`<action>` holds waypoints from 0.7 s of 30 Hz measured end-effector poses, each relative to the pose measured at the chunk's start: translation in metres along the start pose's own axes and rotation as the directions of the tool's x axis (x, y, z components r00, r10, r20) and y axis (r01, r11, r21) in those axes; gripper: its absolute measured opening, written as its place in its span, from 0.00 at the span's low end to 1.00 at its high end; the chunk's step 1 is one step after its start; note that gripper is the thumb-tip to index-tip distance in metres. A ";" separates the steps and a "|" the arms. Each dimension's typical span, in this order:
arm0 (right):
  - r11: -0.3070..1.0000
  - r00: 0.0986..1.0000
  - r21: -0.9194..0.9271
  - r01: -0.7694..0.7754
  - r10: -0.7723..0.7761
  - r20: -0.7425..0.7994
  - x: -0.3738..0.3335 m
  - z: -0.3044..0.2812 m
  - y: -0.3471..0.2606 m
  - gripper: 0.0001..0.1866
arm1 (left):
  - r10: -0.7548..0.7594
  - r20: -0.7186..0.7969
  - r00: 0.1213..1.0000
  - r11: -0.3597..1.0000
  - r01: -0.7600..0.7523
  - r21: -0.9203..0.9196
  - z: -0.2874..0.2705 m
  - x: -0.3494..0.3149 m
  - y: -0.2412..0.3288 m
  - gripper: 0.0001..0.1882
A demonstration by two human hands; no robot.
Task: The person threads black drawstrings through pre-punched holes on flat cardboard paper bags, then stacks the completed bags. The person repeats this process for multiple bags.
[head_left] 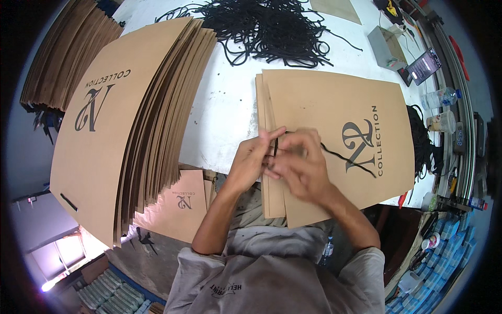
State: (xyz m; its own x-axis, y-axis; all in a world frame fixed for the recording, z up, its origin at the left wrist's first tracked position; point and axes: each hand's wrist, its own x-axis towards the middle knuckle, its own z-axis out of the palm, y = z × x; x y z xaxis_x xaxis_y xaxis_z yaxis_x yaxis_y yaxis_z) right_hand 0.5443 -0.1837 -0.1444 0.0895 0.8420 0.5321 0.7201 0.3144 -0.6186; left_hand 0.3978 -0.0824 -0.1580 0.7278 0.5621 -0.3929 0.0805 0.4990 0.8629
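Black cord [348, 158] is held by the fingers of our left hand [252, 158] and right hand [304, 170] above kraft-paper bags [324, 99].

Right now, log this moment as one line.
left hand: at black cord; right hand: blurred, at cord; brown paper bags: beneath hands; black cord heap: on white table

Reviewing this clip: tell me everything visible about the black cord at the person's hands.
The black cord is thin, dark and flexible-looking, probably textile. A short, roughly upright stretch shows between the left hand and right hand; the fingers and blur hide how it is gripped there. From the right hand, a slightly wavy tail slants right and toward the person, over the printed face of the brown bag, ending near the lettering. Whether the tail touches the bag is unclear.
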 end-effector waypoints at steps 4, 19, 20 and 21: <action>0.870 0.953 0.424 -0.251 0.299 -0.049 -0.003 0.012 -0.022 0.04 | 0.115 -0.049 0.992 0.993 -0.116 -0.020 0.000 0.003 -0.017 0.21; 0.706 0.831 0.451 -0.546 0.527 0.181 0.005 0.024 0.028 0.05 | 0.615 0.000 0.789 0.724 -0.564 0.396 -0.025 0.011 -0.026 0.10; 0.712 0.837 0.454 -0.535 0.517 0.176 0.005 0.024 0.029 0.05 | 0.631 -0.007 0.776 0.718 -0.580 0.385 -0.023 0.012 -0.032 0.13; 0.716 0.843 0.458 -0.527 0.508 0.176 0.005 0.025 0.029 0.06 | 0.644 -0.051 0.764 0.721 -0.583 0.374 -0.019 0.014 -0.037 0.12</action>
State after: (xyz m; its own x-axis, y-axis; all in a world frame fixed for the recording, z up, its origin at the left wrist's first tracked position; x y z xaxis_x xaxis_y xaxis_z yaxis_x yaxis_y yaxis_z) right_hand 0.5488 -0.1595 -0.1744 0.3200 0.9468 0.0327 0.1536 -0.0178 -0.9880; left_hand 0.3924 -0.0803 -0.2013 0.5732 0.7838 0.2391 -0.1115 -0.2145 0.9703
